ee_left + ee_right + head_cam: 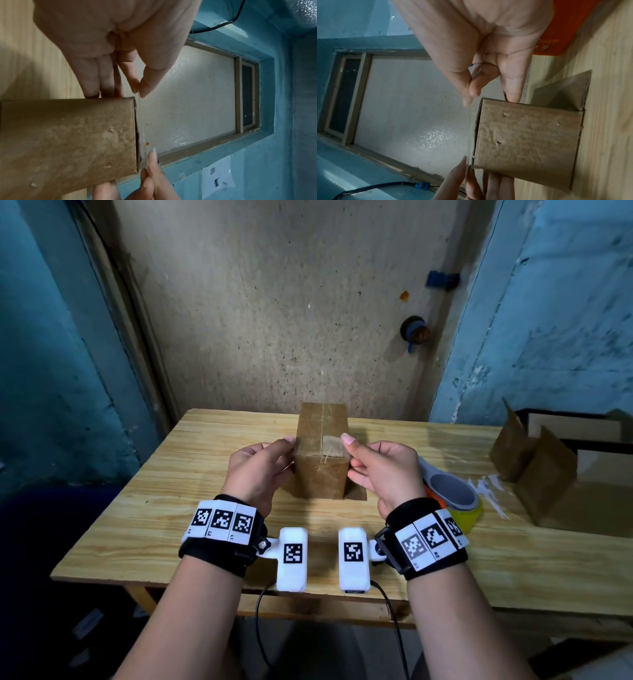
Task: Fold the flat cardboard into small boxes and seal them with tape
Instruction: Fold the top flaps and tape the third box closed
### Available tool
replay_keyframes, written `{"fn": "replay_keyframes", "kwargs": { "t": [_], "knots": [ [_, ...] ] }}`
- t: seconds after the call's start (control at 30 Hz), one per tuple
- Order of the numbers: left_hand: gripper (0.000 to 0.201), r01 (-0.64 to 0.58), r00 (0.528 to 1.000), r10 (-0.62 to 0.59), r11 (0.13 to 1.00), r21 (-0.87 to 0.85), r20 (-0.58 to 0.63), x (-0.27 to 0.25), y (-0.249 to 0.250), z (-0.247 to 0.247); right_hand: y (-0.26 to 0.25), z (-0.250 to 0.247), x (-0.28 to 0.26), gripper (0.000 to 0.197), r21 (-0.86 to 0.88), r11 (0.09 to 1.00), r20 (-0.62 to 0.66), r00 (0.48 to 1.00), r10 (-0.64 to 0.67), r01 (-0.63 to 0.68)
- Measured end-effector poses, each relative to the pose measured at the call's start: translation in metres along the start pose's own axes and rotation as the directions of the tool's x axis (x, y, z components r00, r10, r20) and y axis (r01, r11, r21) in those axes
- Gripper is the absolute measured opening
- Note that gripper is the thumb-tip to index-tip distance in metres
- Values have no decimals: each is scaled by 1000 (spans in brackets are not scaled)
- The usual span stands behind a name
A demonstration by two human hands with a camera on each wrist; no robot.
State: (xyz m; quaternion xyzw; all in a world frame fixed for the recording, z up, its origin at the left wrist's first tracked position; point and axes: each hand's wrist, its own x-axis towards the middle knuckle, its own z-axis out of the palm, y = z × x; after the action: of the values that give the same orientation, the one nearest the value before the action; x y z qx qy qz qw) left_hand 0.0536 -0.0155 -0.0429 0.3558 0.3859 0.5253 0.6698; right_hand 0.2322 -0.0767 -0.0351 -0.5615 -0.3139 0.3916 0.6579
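A small brown cardboard box (pixel 321 474) stands upright on the wooden table (pixel 164 508), its top flaps folded down to meet at a centre seam. A strip of clear tape (pixel 329 445) stretches across the near part of the top. My left hand (pixel 290 444) pinches the strip's left end between thumb and forefinger, beside the box's top left corner. My right hand (pixel 348 447) pinches the right end at the top right corner. The left wrist view shows the box (pixel 68 135), the tape (pixel 141 121) and my left hand (pixel 139 87). In the right wrist view, my right hand (pixel 471 95) pinches beside the box (pixel 527 142).
A tape dispenser (pixel 451 491) with a yellow roll (pixel 471 517) lies just right of my right wrist. Folded cardboard pieces (pixel 534 470) stand at the table's right end. One bottom flap (pixel 357 494) of the box sticks out flat on the table. A wall stands behind the table.
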Motion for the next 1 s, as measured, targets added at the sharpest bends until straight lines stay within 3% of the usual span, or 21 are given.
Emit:
{"fn": "replay_keyframes", "kwargs": {
  "t": [0.17,0.3,0.5,1.0],
  "knots": [
    [11,13,1000,-13,1000,7,16,2,0,-1,5,-3,2,31,-40,999,-3,1000,-28,28],
    [32,40,999,-39,999,-29,28,3,-2,-5,9,-3,2,31,-41,999,-7,999,-33,33],
    [9,58,998,-58,997,-43,21,5,-4,-6,8,-5,3,32,-35,999,4,1000,-13,13],
    [19,167,986,-163,980,-108,47,10,-9,-11,17,-10,7,29,7,996,33,996,84,-84]
  ]
}}
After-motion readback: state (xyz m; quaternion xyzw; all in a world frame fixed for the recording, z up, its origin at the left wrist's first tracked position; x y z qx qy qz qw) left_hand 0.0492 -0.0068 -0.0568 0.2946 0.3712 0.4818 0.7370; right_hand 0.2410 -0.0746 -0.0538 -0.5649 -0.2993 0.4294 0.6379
